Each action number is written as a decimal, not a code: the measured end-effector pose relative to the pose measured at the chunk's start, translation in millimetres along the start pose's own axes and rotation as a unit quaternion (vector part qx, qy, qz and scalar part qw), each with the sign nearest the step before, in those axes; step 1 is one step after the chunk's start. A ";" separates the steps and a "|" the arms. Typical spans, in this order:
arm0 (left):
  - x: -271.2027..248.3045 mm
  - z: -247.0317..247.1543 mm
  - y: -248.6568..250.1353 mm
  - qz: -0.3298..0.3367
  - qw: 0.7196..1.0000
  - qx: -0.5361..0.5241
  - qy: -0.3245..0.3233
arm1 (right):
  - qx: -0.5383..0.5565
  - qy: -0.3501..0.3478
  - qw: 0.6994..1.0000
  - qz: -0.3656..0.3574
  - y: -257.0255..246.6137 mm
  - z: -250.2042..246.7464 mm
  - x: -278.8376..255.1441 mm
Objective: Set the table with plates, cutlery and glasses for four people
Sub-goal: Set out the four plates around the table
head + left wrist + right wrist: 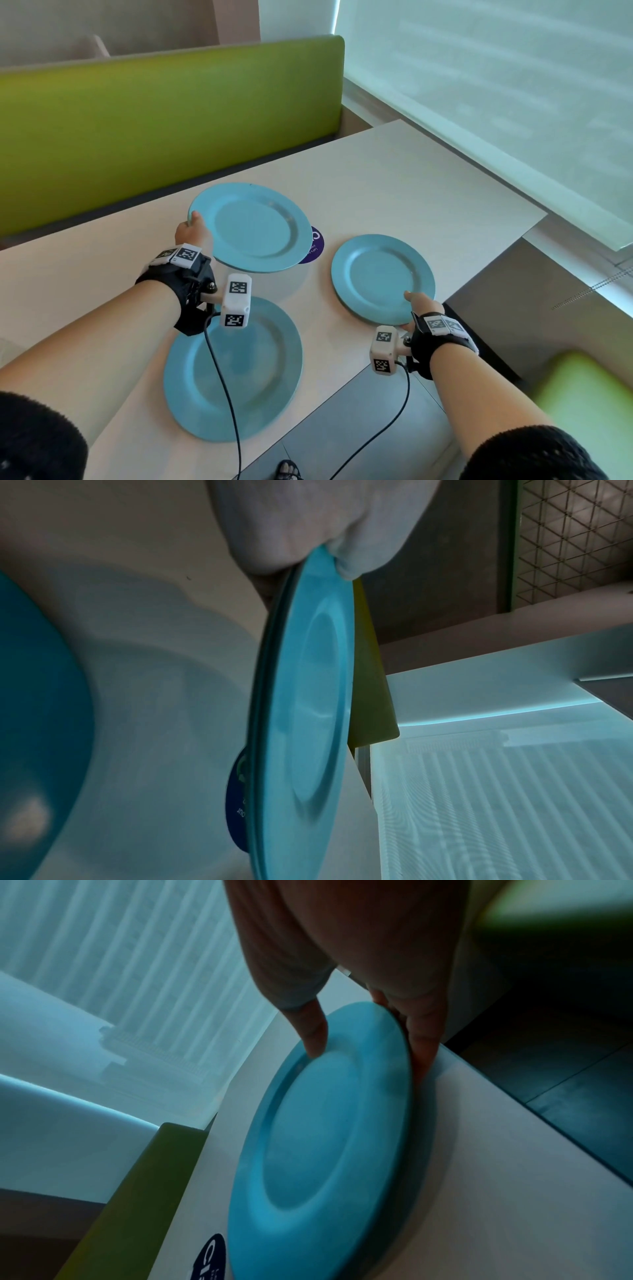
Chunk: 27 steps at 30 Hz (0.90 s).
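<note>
Near plate: lies flat on the table at its near edge, partly under the left forearm; neither hand touches it.
Right plate: the right hand pinches its near rim, thumb on the upper face and fingers beneath. The near edge looks slightly raised off the table, though the blurred wrist view leaves that uncertain.
Left plate: held clear of the table, tilted, by the left hand, which grips the left rim, thumb on top. It hangs above a purple sticker.
Handling: the plates look stiff, smooth and fairly light; probably breakable if dropped. The glossy rim may slip in a one-sided pinch.
Hold: the raised rim, thumb above and fingers below, keeping the plate level.
Far side: a green bench back; no cutlery or glasses in view.
</note>
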<state>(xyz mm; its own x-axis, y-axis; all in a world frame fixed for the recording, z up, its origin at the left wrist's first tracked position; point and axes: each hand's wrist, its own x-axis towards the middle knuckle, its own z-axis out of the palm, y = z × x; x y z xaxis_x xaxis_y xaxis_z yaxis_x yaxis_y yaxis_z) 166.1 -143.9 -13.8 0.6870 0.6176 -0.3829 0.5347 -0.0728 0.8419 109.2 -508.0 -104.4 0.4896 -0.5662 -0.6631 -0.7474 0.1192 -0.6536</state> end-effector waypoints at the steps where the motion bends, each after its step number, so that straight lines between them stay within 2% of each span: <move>1: -0.6 0.2 -0.3 0.001 1.000 -0.001 -0.002 | 0.003 0.002 1.000 0.003 -1.7 0.3 -3.2; 9: -3.2 -3.7 0.4 0.000 1.000 -0.016 -0.009 | -0.047 -0.004 0.999 -0.016 -13.2 1.4 -13.0; 13: -4.3 -3.7 -0.7 -0.003 1.000 -0.019 -0.013 | -0.120 0.000 0.993 -0.019 -19.9 0.7 -19.2; 16: -5.9 -3.9 -1.3 -0.007 1.000 -0.020 -0.014 | -0.147 0.030 0.988 -0.021 -24.3 3.4 -29.7; 18: -7.3 -5.3 -0.3 -0.010 1.000 -0.022 -0.017 | -0.171 0.065 0.982 -0.047 -31.2 8.2 -37.8; 20: -9.7 -8.9 2.1 -0.011 0.999 -0.023 -0.023 | -0.172 0.071 0.976 -0.109 -44.3 19.9 -46.5; 23: -11.6 -16.1 5.0 -0.004 0.999 -0.026 -0.038 | -0.116 -0.038 0.971 -0.203 -66.2 51.3 -66.5; 25: -10.9 -21.1 5.2 -0.006 0.997 -0.053 -0.055 | -0.092 -0.134 0.962 -0.221 -75.8 75.5 -89.3; 27: -9.2 -26.2 3.2 -0.011 0.994 -0.074 -0.074 | -0.104 -0.201 0.947 -0.229 -81.6 99.4 -114.1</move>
<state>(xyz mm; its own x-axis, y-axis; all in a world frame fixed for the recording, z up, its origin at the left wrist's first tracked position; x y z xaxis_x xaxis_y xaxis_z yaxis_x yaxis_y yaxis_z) 148.6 -129.3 2.3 0.7467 0.4947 -0.4447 0.4798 0.0624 0.8752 159.0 -372.0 -11.6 0.8839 -0.1575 -0.4403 -0.4671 -0.2509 -0.8479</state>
